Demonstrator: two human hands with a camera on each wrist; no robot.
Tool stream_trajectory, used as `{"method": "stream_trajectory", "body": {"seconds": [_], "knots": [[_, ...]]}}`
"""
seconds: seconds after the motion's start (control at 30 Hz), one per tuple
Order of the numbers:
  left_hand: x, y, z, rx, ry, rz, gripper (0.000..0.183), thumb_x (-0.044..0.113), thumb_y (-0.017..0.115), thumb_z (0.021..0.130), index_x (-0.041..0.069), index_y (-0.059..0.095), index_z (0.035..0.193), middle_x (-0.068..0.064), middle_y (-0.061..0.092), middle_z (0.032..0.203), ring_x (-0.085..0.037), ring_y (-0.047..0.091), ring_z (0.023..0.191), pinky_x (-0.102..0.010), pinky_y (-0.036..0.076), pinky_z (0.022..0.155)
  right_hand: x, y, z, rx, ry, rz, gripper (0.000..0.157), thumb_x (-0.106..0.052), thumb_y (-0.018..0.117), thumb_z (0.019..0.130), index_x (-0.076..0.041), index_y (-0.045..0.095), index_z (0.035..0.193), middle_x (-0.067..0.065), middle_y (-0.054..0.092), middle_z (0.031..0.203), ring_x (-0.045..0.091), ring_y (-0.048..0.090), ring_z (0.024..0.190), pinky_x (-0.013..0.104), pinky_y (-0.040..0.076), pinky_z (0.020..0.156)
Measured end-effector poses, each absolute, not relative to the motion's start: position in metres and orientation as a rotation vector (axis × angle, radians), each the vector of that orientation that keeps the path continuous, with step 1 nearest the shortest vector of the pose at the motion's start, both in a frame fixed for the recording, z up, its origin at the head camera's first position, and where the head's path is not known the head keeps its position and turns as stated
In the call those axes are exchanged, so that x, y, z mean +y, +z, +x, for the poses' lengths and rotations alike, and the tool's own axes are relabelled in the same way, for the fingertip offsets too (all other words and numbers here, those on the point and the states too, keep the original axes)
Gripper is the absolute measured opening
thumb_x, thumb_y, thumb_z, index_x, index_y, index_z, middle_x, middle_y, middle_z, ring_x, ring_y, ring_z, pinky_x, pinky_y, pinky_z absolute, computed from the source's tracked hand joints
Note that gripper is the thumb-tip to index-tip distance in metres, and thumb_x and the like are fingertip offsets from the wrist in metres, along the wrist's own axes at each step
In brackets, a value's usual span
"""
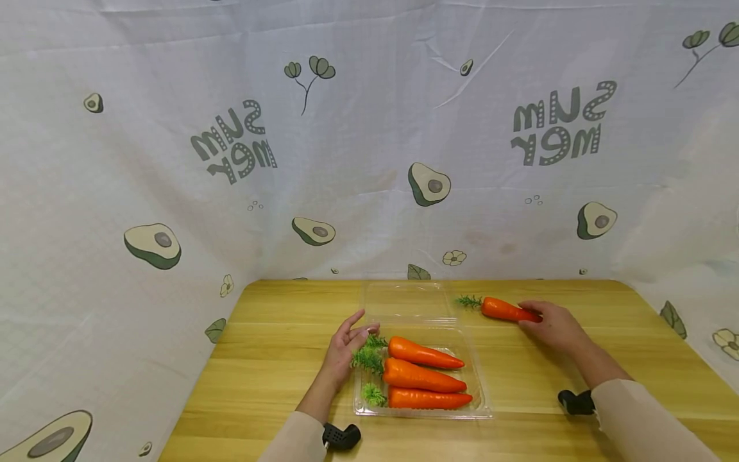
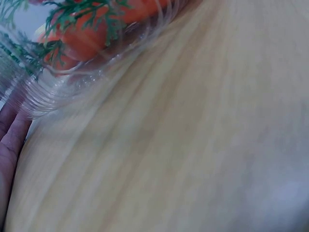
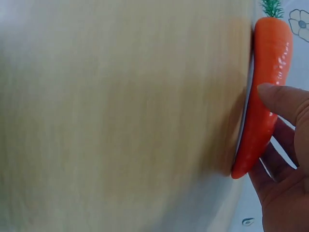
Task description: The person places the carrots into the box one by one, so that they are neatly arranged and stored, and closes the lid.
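Three orange carrots (image 1: 424, 375) with green tops lie side by side in a clear plastic clamshell box (image 1: 482, 385), whose lid (image 1: 407, 296) is folded back toward the wall. At the box's left side is my left hand (image 1: 344, 346), its fingers loosely extended near the green leaves. The left wrist view shows the box's ridged wall (image 2: 53, 99) close to those fingers. To the right of the lid, my right hand (image 1: 555, 326) pinches a single carrot (image 1: 501, 309) near its narrow tip, thumb (image 3: 277, 96) on one side and fingers on the other. Its leafy top points left.
The wooden table (image 1: 277, 378) carries all of this. Behind it and at both sides hangs a white cloth (image 1: 358, 141) printed with avocados. Black wrist devices (image 1: 343, 437) sit at both sleeves.
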State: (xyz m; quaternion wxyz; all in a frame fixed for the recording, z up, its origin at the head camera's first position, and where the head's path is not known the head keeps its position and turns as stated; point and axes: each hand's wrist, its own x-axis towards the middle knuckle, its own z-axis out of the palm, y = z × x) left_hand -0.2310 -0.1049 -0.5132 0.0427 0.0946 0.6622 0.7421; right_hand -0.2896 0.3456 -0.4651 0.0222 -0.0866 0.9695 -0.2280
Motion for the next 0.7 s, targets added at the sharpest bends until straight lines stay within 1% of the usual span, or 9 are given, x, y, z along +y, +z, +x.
{"method": "stream_trajectory", "body": {"seconds": [0.1, 0.3, 0.37, 0.47, 0.57, 0.7], "knots": [[-0.105, -0.5136, -0.2314, 2.044, 2.255, 0.291, 0.059, 0.016, 0.051, 0.107, 0.0, 0.028, 0.159, -0.029, 0.058, 0.142, -0.033, 0.059, 0.133, -0.056, 0.033, 0.121, 0.3478, -0.4673, -0.2905, 3.01, -0.674, -0.275, 0.05, -0.019, 0.071, 0.094, 0.01, 0.059, 0.134, 0.041, 0.055, 0.134, 0.058, 0.053, 0.119, 0.07, 0.044, 0.1], [-0.1049, -0.5142, -0.2319, 2.011, 2.279, 0.273, 0.058, 0.014, 0.052, 0.107, 0.001, 0.03, 0.159, -0.03, 0.058, 0.142, -0.038, 0.057, 0.135, -0.056, 0.032, 0.122, 0.3495, -0.4716, -0.2922, 3.024, -0.649, -0.28, 0.05, -0.015, 0.072, 0.093, 0.01, 0.058, 0.134, 0.041, 0.056, 0.133, 0.057, 0.054, 0.118, 0.07, 0.044, 0.1], [-0.1051, -0.5142, -0.2319, 2.012, 2.279, 0.276, 0.058, 0.015, 0.052, 0.107, 0.001, 0.03, 0.159, -0.029, 0.058, 0.142, -0.038, 0.057, 0.135, -0.057, 0.031, 0.122, 0.3495, -0.473, -0.2925, 3.027, -0.646, -0.283, 0.049, -0.014, 0.072, 0.092, 0.01, 0.058, 0.133, 0.041, 0.056, 0.132, 0.057, 0.054, 0.117, 0.07, 0.044, 0.1], [-0.1055, -0.5147, -0.232, 2.025, 2.267, 0.278, 0.059, 0.015, 0.052, 0.107, 0.001, 0.029, 0.159, -0.029, 0.058, 0.142, -0.034, 0.059, 0.134, -0.056, 0.032, 0.122, 0.3489, -0.4738, -0.2923, 3.03, -0.652, -0.284, 0.049, -0.013, 0.072, 0.092, 0.01, 0.059, 0.133, 0.04, 0.057, 0.131, 0.056, 0.055, 0.117, 0.07, 0.045, 0.099], [-0.1064, -0.5154, -0.2319, 2.038, 2.253, 0.295, 0.059, 0.016, 0.051, 0.107, -0.001, 0.028, 0.159, -0.028, 0.058, 0.142, -0.028, 0.061, 0.132, -0.056, 0.033, 0.121, 0.3486, -0.4734, -0.2918, 3.034, -0.653, -0.293, 0.048, -0.012, 0.072, 0.091, 0.01, 0.059, 0.132, 0.04, 0.058, 0.13, 0.056, 0.056, 0.115, 0.07, 0.045, 0.098], [-0.1073, -0.5161, -0.2319, 2.017, 2.256, 0.298, 0.06, 0.017, 0.052, 0.107, 0.0, 0.028, 0.159, -0.028, 0.058, 0.143, -0.02, 0.063, 0.13, -0.056, 0.031, 0.123, 0.3478, -0.4702, -0.2904, 3.043, -0.66, -0.299, 0.047, -0.012, 0.073, 0.091, 0.009, 0.06, 0.131, 0.039, 0.059, 0.13, 0.056, 0.056, 0.115, 0.07, 0.046, 0.098]]}}
